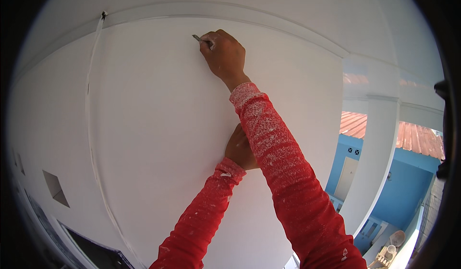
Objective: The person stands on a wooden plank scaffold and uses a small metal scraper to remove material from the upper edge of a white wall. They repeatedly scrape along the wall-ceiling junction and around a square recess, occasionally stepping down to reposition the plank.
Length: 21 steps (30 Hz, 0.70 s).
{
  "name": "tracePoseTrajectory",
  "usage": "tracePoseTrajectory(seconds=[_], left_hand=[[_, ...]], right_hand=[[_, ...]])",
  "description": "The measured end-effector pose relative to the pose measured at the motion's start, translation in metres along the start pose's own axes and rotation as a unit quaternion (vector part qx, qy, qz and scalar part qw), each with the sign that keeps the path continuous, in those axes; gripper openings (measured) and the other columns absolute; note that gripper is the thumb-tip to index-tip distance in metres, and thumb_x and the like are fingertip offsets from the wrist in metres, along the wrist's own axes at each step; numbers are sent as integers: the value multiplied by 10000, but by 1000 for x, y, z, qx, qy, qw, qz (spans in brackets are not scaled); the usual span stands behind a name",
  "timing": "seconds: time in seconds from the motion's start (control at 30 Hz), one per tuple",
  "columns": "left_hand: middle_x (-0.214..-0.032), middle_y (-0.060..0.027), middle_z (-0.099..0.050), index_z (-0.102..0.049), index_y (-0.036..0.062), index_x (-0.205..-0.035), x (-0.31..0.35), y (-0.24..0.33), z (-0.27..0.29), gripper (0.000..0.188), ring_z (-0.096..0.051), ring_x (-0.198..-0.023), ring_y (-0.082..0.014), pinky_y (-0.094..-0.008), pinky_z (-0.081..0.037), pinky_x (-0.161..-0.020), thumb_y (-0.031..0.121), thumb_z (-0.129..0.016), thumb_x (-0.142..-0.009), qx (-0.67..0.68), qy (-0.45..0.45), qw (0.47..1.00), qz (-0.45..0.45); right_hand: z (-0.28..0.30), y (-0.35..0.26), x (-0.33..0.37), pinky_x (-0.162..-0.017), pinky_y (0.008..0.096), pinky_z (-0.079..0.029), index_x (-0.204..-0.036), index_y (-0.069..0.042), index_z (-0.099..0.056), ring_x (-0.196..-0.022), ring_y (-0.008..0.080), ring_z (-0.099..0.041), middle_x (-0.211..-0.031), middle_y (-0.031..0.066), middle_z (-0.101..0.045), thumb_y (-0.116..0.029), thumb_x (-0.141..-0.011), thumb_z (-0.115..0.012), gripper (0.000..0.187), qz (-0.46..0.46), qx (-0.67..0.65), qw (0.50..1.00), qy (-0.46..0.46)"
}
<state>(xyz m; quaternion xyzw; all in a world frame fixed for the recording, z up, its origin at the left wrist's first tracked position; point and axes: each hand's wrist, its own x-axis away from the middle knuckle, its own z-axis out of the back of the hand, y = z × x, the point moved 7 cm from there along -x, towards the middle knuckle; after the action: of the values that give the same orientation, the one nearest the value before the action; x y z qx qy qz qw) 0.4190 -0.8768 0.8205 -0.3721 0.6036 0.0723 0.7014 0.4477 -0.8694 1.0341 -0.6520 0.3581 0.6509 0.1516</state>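
A white wall (158, 106) fills most of the view before me. High on it, below the trim along the ceiling, my right hand (223, 53) is closed around a small blade (196, 37). Only a short, thin grey tip juts out to the left of the fingers; any handle is hidden in the fist. White dust coats the fingers and the red sleeve (269, 139). Lower down, my left hand (241, 149) is at the wall, partly behind my right forearm, which hides its fingers.
A thin white cable strip (89, 110) runs down the wall from dark wire ends (103, 15). At lower left are a square recess (56, 188) and a dark opening (93, 250). A white column (377, 158) stands at right, with a blue building (403, 192) beyond.
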Motion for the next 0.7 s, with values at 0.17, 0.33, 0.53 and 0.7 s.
tracePoseTrajectory(seconds=[0.17, 0.33, 0.53, 0.7], left_hand=[[-938, -83, -596, -618, 80, -834, 2, 0, -2, 260, -593, -914, -273, -445, -489, -860, 258, -783, -741, -3, -28, 999, -22], [-799, -57, -536, -537, 94, -674, -1, 5, 1, 205, -560, -782, -252, -410, -481, -778, 127, -739, -688, -2, 6, 1000, -27], [-831, -58, -574, -569, 80, -693, -8, 13, 7, 188, -588, -824, -248, -405, -495, -824, 147, -745, -706, -26, 2, 999, -19], [-969, -76, -615, -634, 74, -937, 6, 39, 15, 202, -619, -1097, -307, -432, -506, -942, 90, -731, -761, 10, 27, 997, 74]], right_hand=[[54, 64, -8, -798, 425, -563, -1017, -150, -781, -919, 298, -712, -1023, 64, -739, -274, -919, -645, 209, -153, 129, 979, 45], [179, 181, 66, -797, 419, -563, -996, -109, -776, -878, 304, -731, -954, 90, -765, -242, -885, -647, 216, -326, 144, 899, 254], [302, 203, 357, -613, 236, -421, -956, -17, -700, -679, 60, -513, -805, -24, -640, -141, -959, -665, 129, -383, -53, 915, 112], [408, 67, 697, -511, 253, -396, -913, -27, -681, -592, 99, -500, -787, 22, -637, -162, -936, -662, 139, -733, 7, 677, -60]])
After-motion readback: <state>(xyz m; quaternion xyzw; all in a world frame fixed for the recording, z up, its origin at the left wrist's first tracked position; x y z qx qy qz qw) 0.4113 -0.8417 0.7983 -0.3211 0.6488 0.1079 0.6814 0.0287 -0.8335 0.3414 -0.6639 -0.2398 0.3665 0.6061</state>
